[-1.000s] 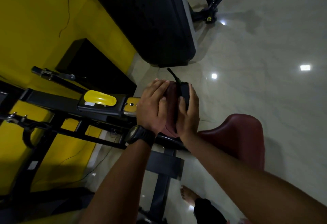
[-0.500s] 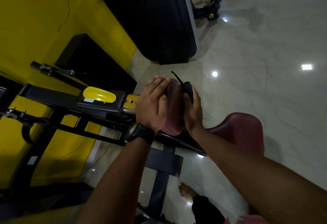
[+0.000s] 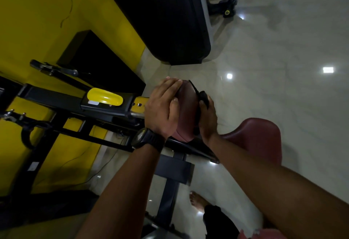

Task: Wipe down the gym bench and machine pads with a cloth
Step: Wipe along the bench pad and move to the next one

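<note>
A maroon roller pad (image 3: 187, 112) sits at the end of a black and yellow machine arm (image 3: 105, 104). My left hand (image 3: 162, 110), with a black watch on the wrist, lies over the pad's left side, fingers straight along it. My right hand (image 3: 207, 119) presses a dark cloth (image 3: 202, 99) against the pad's right side, fingers curled on the cloth. A thin dark corner of the cloth sticks up past the pad. A maroon seat (image 3: 260, 140) lies just right of my right forearm.
A large black upholstered machine part (image 3: 166, 19) hangs above the pad. The yellow wall (image 3: 37, 21) and black frame bars (image 3: 56, 131) fill the left. Glossy tiled floor (image 3: 283, 68) spreads to the right. My bare foot (image 3: 196, 201) stands below by a black base post.
My right hand has slid lower down the pad's right side with the cloth, so more of the cloth shows above it. My left hand stays on the pad.
</note>
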A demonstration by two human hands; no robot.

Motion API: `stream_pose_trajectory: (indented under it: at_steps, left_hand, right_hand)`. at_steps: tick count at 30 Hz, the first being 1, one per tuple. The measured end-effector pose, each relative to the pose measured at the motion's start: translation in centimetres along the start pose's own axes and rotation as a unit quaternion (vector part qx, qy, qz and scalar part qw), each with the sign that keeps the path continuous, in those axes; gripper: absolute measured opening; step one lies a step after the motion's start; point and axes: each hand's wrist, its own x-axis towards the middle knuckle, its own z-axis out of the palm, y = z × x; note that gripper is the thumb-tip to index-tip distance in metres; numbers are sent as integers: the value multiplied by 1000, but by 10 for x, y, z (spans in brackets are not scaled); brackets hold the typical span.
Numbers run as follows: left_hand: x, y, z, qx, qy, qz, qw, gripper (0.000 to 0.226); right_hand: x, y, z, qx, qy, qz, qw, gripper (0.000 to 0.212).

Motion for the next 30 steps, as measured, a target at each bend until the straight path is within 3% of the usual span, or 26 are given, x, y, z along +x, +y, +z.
stream_pose_trajectory:
  at_steps: [2,4,7,9,11,14,17,20,23,25,28,30]
  left_hand:
    - [0,1,0,-3,-2,1,1000,49]
    - [0,0,0,-3,1,5,1000,49]
    - [0,-1,-1,2,-1,6,1000,49]
    - [0,-1,0,2,-2,5,1000,49]
    - [0,-1,0,2,-1,2,1000,49]
    - [0,-1,1,5,-3,-1,1000,50]
    - [-1,-2,1,1,-3,-1,1000,50]
    - [0,-2,0,2,-4,-1,1000,49]
    - [0,-1,-1,8,-12,-1,1000,50]
    - [0,-1,-1,9,-14,-6,1000,50]
    - [-1,1,-2,0,-11,-6,1000,49]
    - [-1,1,-2,-1,-13,-6,1000,49]
  right_hand:
    - [-9,14,1,61,2,96,993,43]
    - [-30,27,11,84,36,141,986,57]
    - [-52,23,23,64,85,100,989,78]
    - [-47,7,22,28,91,18,995,72]
    - [-36,6,17,55,81,3,995,56]
    - [-19,21,13,182,65,143,971,43]
    - [-36,20,21,143,100,187,967,49]
    - [-72,-3,32,71,123,71,987,72]
    - [-86,-24,37,39,137,-113,983,64]
    - [-74,-27,34,-1,141,-111,984,67]
    - [-68,-25,30,25,142,12,989,85]
    - [-86,-33,34,56,131,18,990,78]
